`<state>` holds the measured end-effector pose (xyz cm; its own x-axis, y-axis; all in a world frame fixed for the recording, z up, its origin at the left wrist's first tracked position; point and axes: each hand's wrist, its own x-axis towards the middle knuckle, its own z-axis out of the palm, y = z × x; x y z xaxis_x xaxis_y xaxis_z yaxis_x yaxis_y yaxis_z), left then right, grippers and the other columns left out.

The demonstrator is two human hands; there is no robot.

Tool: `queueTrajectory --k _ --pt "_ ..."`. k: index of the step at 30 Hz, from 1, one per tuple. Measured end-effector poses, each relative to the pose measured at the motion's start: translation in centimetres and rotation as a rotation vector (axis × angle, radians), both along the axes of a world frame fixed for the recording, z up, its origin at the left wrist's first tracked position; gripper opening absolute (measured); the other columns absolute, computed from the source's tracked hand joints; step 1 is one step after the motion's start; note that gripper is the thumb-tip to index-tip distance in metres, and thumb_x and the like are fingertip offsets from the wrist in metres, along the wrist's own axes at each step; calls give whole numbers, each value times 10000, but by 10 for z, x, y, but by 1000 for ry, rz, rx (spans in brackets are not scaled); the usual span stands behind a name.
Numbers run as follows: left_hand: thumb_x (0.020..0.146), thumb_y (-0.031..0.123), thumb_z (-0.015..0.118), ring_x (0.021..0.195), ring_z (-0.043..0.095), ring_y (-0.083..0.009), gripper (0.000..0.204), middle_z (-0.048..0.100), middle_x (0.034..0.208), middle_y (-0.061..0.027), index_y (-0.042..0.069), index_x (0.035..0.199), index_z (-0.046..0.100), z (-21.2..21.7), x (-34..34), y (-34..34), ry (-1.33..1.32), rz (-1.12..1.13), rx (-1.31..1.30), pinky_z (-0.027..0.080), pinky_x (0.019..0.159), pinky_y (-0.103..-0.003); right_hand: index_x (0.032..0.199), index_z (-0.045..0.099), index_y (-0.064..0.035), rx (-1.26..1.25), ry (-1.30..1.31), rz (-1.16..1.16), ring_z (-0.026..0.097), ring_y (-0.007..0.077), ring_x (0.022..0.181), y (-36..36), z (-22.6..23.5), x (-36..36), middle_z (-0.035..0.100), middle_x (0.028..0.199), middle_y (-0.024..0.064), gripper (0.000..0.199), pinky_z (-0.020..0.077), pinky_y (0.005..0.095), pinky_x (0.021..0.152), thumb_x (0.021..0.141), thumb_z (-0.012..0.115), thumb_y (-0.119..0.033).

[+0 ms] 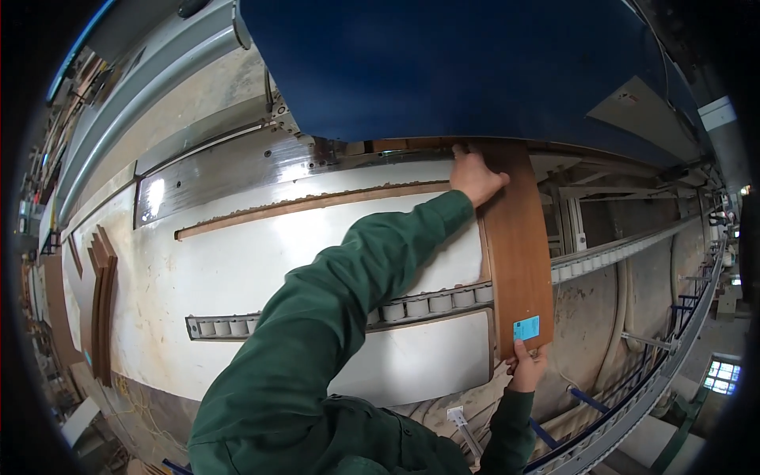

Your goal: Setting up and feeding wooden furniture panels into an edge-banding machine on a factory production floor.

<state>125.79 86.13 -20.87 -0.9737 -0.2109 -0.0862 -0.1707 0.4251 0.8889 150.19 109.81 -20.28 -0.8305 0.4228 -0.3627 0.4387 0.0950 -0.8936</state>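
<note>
A brown panel (pixel 516 245) lies lengthwise on the white worktop (pixel 237 269), far end under a blue hood (pixel 443 63). Left hand (pixel 475 176) presses flat on that end, fingers spread; right hand (pixel 527 368) pinches the near edge.

A small turquoise label (pixel 526 328) — rectangular, a little tilted — sits low on the brown panel (pixel 518 245), right of centre in the lower half of the frame. Its print is too fine to make out. The right hand (pixel 526 368) grips the panel's bottom edge just beneath the label, thumb touching its lower left corner.

In the upper right, on a grey plate of the blue machine hood (pixel 475 63), there is a tiny white sticker (pixel 628 99) with a touch of red — too small to tell more.

No packages or screens show.
</note>
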Motion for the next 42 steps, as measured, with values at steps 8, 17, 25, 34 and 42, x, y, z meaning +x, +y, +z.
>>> queueTrajectory --k 8,17,25,34,42 --pt "601 464 660 1051 446 -380 715 492 1100 -264 -86 1041 534 5 -30 25 -108 -292 47 355 929 -391 1141 424 -26 194 -155 -102 417 92 372 47 -7 -36 509 605 13 460 284 231 325 755 626 -174" --pt "684 407 674 757 544 -202 525 571 841 -112 -5 1001 596 28 167 -112 307 -767 313 456 676 -303 980 553 -144 92 110 -367 380 63 459 72 -38 24 492 642 -24 239 294 212 375 787 606 -275" --pt "618 293 760 970 481 -234 518 478 1032 -114 59 1044 580 55 509 -518 253 240 -468 403 837 -329 906 601 38 272 349 -110 525 180 555 -107 15 100 580 708 122 200 452 303 483 749 622 -84" --pt "390 623 721 1266 22 -442 1263 21 1378 -257 162 1368 67 98 704 -745 -568 378 -973 48 1001 -548 995 587 -147 -12 240 142 362 20 478 -290 43 97 458 663 -56 184 326 160 424 836 537 -225" --pt "349 649 712 1214 190 -434 1238 213 1289 -278 246 1362 126 105 706 -772 -639 241 -916 137 960 -552 994 572 -80 -72 325 373 389 29 479 -370 73 124 459 652 -34 179 332 158 411 850 521 -173"
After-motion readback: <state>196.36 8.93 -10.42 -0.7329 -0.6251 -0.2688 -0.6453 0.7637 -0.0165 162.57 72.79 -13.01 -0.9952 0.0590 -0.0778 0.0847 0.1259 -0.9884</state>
